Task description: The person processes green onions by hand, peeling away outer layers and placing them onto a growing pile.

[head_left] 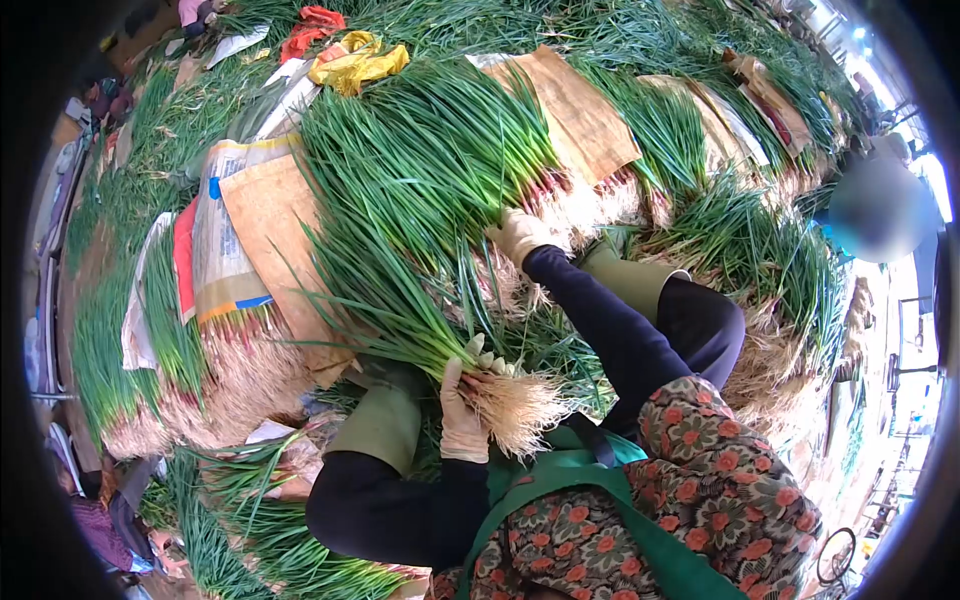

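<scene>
My left hand (464, 408), in a pale glove, is closed around a bunch of green onions (425, 335) just above its reddish stem bases. The bunch's pale, bushy roots (517, 408) point toward my body, and its leaves fan out to the upper left. My right hand (522, 238), also gloved, reaches forward to the big heap of green onions (420, 150). Its fingers are curled on stems near the root end of that heap; how many stalks they grip is hidden.
Sheets of brown paper (575, 115) and a printed sack (235, 215) lie between the heaps. A yellow bag (358, 62) and a red bag (312, 30) lie at the back. More green onions (760, 240) stand at the right. My green boots (378, 420) flank the work.
</scene>
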The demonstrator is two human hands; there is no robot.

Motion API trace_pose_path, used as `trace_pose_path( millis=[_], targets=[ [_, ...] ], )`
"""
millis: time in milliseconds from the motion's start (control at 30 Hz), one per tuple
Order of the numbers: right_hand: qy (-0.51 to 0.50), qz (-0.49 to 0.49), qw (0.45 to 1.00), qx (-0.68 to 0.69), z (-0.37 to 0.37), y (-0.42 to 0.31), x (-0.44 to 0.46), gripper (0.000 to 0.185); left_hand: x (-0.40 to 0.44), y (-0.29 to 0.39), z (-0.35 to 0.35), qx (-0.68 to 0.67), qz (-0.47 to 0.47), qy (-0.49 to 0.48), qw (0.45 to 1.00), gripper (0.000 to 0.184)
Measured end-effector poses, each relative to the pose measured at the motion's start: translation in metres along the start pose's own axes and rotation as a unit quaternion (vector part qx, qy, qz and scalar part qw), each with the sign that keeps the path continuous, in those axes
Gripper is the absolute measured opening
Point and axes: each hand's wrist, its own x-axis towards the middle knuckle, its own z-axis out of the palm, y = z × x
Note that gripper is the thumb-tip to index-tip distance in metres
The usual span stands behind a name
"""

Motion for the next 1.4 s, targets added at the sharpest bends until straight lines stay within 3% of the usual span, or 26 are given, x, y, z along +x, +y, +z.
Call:
trace_pose_path(
  millis=[100, 267, 333, 367, 400, 467, 533, 567, 600, 667, 733, 767, 833, 900, 933, 1000, 1033, 1067, 1167, 1267, 1300, 1333, 1367, 1400],
  targets=[
    [0.073, 0.021, 0.991, -0.11, 0.014, -0.011, 0.009, 0.025, 0.002, -0.001, 0.004, -0.013, -0.002, 0.025, 1.0, 0.042],
    [-0.052, -0.039, 0.995, -0.078, -0.008, 0.0, 0.028, 0.023, 0.004, -0.001, -0.009, -0.012, -0.004, 0.022, 1.0, 0.038],
    [-0.122, 0.004, 0.971, 0.207, -0.013, 0.02, 0.015, 0.03, 0.006, -0.004, -0.008, -0.011, 0.002, 0.027, 1.0, 0.037],
    [-0.198, 0.037, 0.904, 0.378, -0.022, 0.026, 0.002, 0.037, 0.006, -0.003, -0.008, -0.018, -0.001, 0.029, 0.999, 0.035],
    [-0.264, -0.013, 0.856, 0.443, -0.025, 0.043, -0.001, 0.037, 0.006, -0.003, -0.007, -0.031, -0.002, 0.025, 0.999, 0.036],
    [-0.344, 0.065, 0.77, 0.533, -0.044, 0.062, -0.034, 0.037, 0.005, -0.004, 0.0, -0.053, -0.009, 0.014, 0.998, 0.036],
    [-0.371, 0.045, 0.745, 0.553, -0.045, 0.069, -0.061, 0.04, 0.004, -0.007, 0.011, -0.037, -0.021, 0.003, 0.999, 0.033],
    [-0.377, 0.042, 0.753, 0.537, -0.048, 0.057, -0.081, 0.042, 0.003, -0.007, 0.017, -0.021, -0.031, 0.015, 0.999, 0.03],
    [-0.357, -0.024, 0.783, 0.508, -0.055, 0.037, -0.099, 0.039, 0.0, -0.007, 0.02, -0.004, -0.039, 0.028, 0.999, 0.027],
    [-0.359, -0.095, 0.872, 0.32, -0.044, 0.02, -0.118, 0.035, 0.005, -0.012, 0.006, 0.092, -0.039, 0.094, 0.991, 0.018],
    [-0.411, -0.078, 0.846, 0.332, -0.01, 0.012, -0.132, 0.031, 0.01, -0.016, -0.023, 0.129, -0.064, 0.063, 0.988, 0.019],
    [-0.258, -0.218, 0.899, 0.28, 0.015, 0.024, -0.135, 0.028, 0.007, -0.017, -0.018, 0.133, -0.069, 0.075, 0.986, 0.019],
    [-0.138, -0.161, 0.917, 0.338, 0.055, 0.062, -0.116, 0.025, -0.003, -0.016, -0.009, 0.114, -0.041, 0.07, 0.99, 0.018],
    [-0.108, 0.107, 0.874, 0.462, 0.007, 0.042, -0.118, 0.023, -0.008, -0.015, -0.008, 0.095, -0.025, 0.069, 0.993, 0.019],
    [-0.142, 0.1, 0.862, 0.476, -0.006, 0.04, -0.123, 0.027, -0.01, -0.015, -0.007, 0.096, -0.019, 0.063, 0.993, 0.019],
    [-0.223, -0.026, 0.875, 0.428, -0.024, 0.026, -0.138, 0.032, -0.012, -0.017, -0.004, 0.097, -0.011, 0.054, 0.994, 0.019],
    [-0.353, 0.092, 0.802, 0.473, -0.034, 0.015, -0.142, 0.033, -0.011, -0.021, -0.009, 0.105, -0.026, 0.055, 0.993, 0.019],
    [-0.4, 0.105, 0.774, 0.479, -0.017, 0.02, -0.141, 0.029, -0.013, -0.025, -0.008, 0.121, -0.044, 0.054, 0.99, 0.019],
    [-0.316, 0.06, 0.825, 0.464, -0.01, -0.008, -0.15, 0.027, -0.017, -0.031, -0.001, 0.138, -0.062, 0.059, 0.987, 0.019],
    [-0.313, -0.115, 0.931, 0.148, -0.005, 0.001, -0.153, 0.044, -0.022, -0.027, 0.008, 0.084, -0.017, 0.078, 0.993, 0.019],
    [-0.287, -0.125, 0.928, 0.203, -0.025, -0.004, -0.157, 0.044, -0.022, -0.022, 0.01, 0.078, -0.032, 0.058, 0.995, 0.02],
    [-0.258, -0.134, 0.922, 0.255, -0.039, -0.004, -0.158, 0.045, -0.015, -0.022, -0.007, -0.013, -0.046, 0.041, 0.998, 0.021],
    [-0.207, -0.116, 0.914, 0.329, -0.007, 0.024, -0.146, 0.044, -0.012, -0.021, -0.01, -0.023, -0.027, 0.009, 0.999, 0.023],
    [-0.201, -0.108, 0.946, 0.23, -0.02, 0.031, -0.143, 0.039, -0.013, -0.02, -0.005, -0.033, -0.007, -0.022, 0.999, 0.025]
  ],
)
